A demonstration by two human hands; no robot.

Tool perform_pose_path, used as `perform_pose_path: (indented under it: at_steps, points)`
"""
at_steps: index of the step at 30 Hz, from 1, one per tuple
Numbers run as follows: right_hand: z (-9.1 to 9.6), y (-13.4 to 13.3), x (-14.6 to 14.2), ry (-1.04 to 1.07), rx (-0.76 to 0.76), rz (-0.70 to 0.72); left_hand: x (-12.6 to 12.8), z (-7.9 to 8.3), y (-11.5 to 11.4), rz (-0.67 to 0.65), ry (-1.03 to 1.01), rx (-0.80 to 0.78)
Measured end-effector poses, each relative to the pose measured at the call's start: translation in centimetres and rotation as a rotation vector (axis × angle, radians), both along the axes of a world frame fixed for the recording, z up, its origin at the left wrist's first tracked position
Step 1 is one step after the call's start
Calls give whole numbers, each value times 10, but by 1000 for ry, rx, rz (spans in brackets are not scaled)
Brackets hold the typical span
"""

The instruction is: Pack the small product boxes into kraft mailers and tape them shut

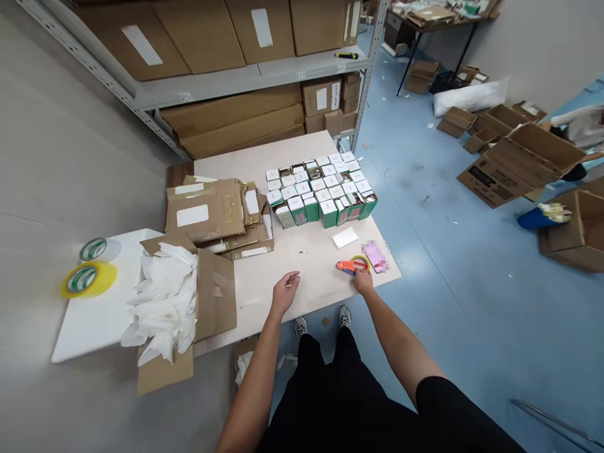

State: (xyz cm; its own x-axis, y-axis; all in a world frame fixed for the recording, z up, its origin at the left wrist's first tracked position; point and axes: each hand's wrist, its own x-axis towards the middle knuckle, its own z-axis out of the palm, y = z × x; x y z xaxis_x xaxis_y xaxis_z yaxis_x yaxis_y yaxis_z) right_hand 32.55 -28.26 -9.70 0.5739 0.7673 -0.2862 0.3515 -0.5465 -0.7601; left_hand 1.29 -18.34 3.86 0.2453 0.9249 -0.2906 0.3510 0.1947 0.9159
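My right hand (362,280) reaches to the table's near right corner, its fingers closed around an orange tape dispenser (352,265) with a yellowish roll. My left hand (285,291) rests on the pale tabletop (302,258) near the front edge, fingers loosely curled, holding nothing. Behind them stands a tight block of several small green-and-white boxes (321,192). A white card (345,237) lies between the boxes and the dispenser. A pink object (376,256) sits just right of the dispenser.
Flattened cardboard (212,214) is stacked at the table's left. An open carton of white plastic bags (165,302) sits near it. Two tape rolls (89,279) rest on a white board. Metal shelving (236,75) holds brown cartons behind. Open cartons (519,160) litter the blue floor; another person is at the right edge.
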Motion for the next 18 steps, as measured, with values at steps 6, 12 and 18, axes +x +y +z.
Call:
perform_pose_path:
  at_steps: [6, 12, 18]
  points:
    - [20, 16, 16, 59, -54, 14, 32, 25, 1, -19, 33, 74]
    - [82, 16, 24, 314, 146, 282, 78, 62, 23, -64, 5, 202]
    - [170, 15, 14, 474, 439, 496, 113, 119, 49, -205, -30, 314]
